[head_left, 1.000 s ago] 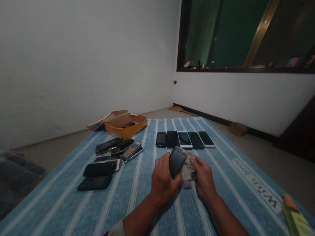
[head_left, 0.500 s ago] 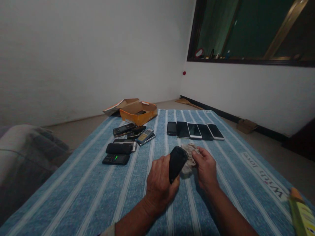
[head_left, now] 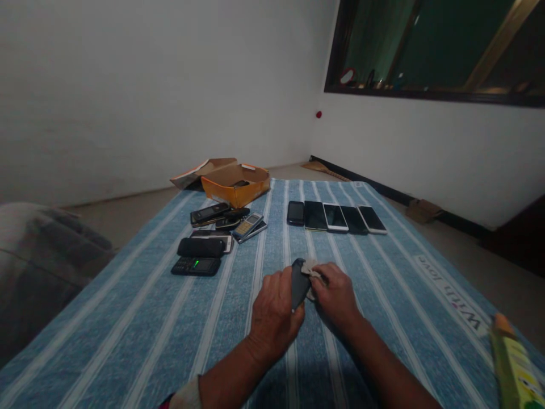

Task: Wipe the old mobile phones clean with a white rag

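Observation:
A dark mobile phone [head_left: 300, 285] is gripped in my left hand [head_left: 275, 307], held tilted above the striped cloth [head_left: 238, 341]. My right hand [head_left: 338, 292] pinches a crumpled pale rag [head_left: 310, 267] and presses it against the phone's upper end. Part of the rag hangs below my right fingers. Further off to the right lies a row of several phones, among them a white-framed phone [head_left: 335, 217] and a small black phone [head_left: 296, 213]. On the left, a keypad phone with a green-lit screen [head_left: 196, 266] lies near a black case-like phone [head_left: 200, 247].
An open orange cardboard box [head_left: 238, 190] with something dark inside stands at the far left of the cloth. In front of it is a loose pile of phones [head_left: 210, 213]. A yellow-green package [head_left: 517, 363] lies at the right edge. A grey fabric-covered shape [head_left: 46, 255] is at left.
My right hand has moved left, bringing the rag from beside the phone onto its upper end. The phone has turned in my left hand. The whole view has shifted slightly.

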Motion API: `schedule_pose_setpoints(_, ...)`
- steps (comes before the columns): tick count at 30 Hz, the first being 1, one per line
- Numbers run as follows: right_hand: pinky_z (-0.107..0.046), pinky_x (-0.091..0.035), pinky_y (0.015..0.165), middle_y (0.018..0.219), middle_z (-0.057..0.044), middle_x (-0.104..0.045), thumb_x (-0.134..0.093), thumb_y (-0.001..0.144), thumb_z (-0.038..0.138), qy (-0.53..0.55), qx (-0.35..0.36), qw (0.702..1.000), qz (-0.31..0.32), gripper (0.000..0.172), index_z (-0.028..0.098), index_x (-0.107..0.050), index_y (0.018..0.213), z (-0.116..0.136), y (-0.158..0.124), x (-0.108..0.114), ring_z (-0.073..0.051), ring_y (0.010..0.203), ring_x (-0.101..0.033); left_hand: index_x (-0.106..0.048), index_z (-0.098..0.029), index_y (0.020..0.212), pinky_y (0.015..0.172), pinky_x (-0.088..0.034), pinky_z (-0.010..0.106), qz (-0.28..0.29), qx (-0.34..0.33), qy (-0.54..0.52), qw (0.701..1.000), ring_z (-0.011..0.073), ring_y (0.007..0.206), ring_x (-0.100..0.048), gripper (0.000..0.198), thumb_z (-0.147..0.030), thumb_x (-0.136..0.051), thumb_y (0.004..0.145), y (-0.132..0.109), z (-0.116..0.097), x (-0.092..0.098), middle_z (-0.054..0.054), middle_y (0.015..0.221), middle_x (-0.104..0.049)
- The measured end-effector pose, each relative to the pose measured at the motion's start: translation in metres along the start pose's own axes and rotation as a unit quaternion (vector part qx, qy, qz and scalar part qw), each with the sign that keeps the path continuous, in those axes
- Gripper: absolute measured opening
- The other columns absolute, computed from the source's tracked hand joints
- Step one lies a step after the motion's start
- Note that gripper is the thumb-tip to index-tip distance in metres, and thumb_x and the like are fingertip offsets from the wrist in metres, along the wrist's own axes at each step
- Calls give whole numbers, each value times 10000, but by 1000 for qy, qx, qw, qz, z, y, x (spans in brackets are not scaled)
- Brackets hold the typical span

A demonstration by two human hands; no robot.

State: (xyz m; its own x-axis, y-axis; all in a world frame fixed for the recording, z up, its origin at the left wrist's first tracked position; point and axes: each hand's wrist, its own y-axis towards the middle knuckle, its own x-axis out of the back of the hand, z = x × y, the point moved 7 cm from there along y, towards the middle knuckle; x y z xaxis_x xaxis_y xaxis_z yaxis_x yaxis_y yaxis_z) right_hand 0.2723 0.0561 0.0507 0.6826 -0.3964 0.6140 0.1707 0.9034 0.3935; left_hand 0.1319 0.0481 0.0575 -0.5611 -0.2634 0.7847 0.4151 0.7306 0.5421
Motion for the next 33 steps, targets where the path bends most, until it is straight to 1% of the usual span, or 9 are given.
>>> schedule_pose_setpoints(3, -250, -436, 712, 876, -54, -626, -484, 854, 103, -144, 29, 985, 88, 215, 186, -683, 859, 11, -9, -10, -158, 773, -600, -424, -162, 1252, 796, -499, 411, 32, 23, -18, 999, 282, 903, -545, 517, -126, -549, 751, -2, 3, -6, 92, 1000, -607)
schedule_pose_setpoints(6, -237, -424, 696, 880, -44, -618, -492, 862, 86, -175, 49, 974, 135, 221, 194, -683, 841, 12, -11, -11, -150, 764, -595, -425, -173, 1243, 804, -500, 415, 42, 52, -24, 998, 282, 921, -556, 535, -141, -581, 733, -4, 9, -8, 89, 1003, -606)
schedule_pose_setpoints(13, -278, -449, 785, 942, -79, -644, -477, 859, 105, -132, 13, 991, -17, 289, 153, -675, 1064, -15, 7, 23, -194, 877, -610, -415, -159, 1275, 812, -502, 437, 74, 68, 1, 995, 299, 925, -576, 622, -192, -653, 701, -5, 12, -10, 102, 1018, -617)
schedule_pose_setpoints(16, -268, -442, 756, 956, -75, -648, -475, 876, 109, -167, 16, 985, 46, 313, 161, -652, 1129, -8, 4, 8, -191, 861, -612, -403, -143, 1284, 812, -504, 450, 71, 68, 4, 995, 310, 921, -574, 644, -211, -666, 700, -5, 12, -10, 120, 1029, -619)
schedule_pose_setpoints(23, -254, -386, 642, 889, -47, -647, -483, 874, 95, -255, 28, 947, 192, 257, 211, -694, 964, 4, -9, -18, -172, 767, -614, -455, -178, 1207, 789, -501, 417, 101, 88, -17, 991, 296, 910, -572, 547, -181, -658, 699, -4, 12, -13, 85, 1007, -624)
schedule_pose_setpoints(25, -248, -385, 651, 886, -39, -649, -504, 865, 102, -247, 29, 952, 177, 249, 223, -702, 952, 2, -5, -14, -167, 770, -610, -460, -184, 1203, 788, -498, 413, 98, 90, -13, 991, 290, 900, -572, 545, -174, -655, 694, -4, 12, -13, 74, 988, -622)
schedule_pose_setpoints(29, -249, -402, 708, 918, -62, -650, -487, 889, 123, -245, 5, 968, 53, 267, 197, -697, 1037, -7, 7, 3, -177, 818, -606, -440, -176, 1242, 801, -493, 422, 89, 87, -8, 992, 295, 909, -563, 599, -169, -656, 683, -5, 12, -14, 81, 994, -622)
schedule_pose_setpoints(31, -248, -403, 711, 919, -63, -645, -485, 889, 119, -248, 16, 967, 57, 279, 195, -690, 1062, -6, 8, 0, -176, 814, -604, -444, -177, 1243, 806, -490, 428, 94, 88, -6, 992, 299, 909, -561, 593, -176, -654, 689, -5, 12, -15, 82, 991, -621)
schedule_pose_setpoints(33, -247, -394, 677, 910, -55, -641, -492, 878, 111, -258, 33, 959, 113, 271, 208, -694, 1031, -3, 4, -10, -171, 781, -601, -456, -171, 1232, 810, -489, 427, 100, 91, -7, 991, 300, 910, -562, 572, -183, -654, 695, -6, 12, -16, 84, 988, -619)
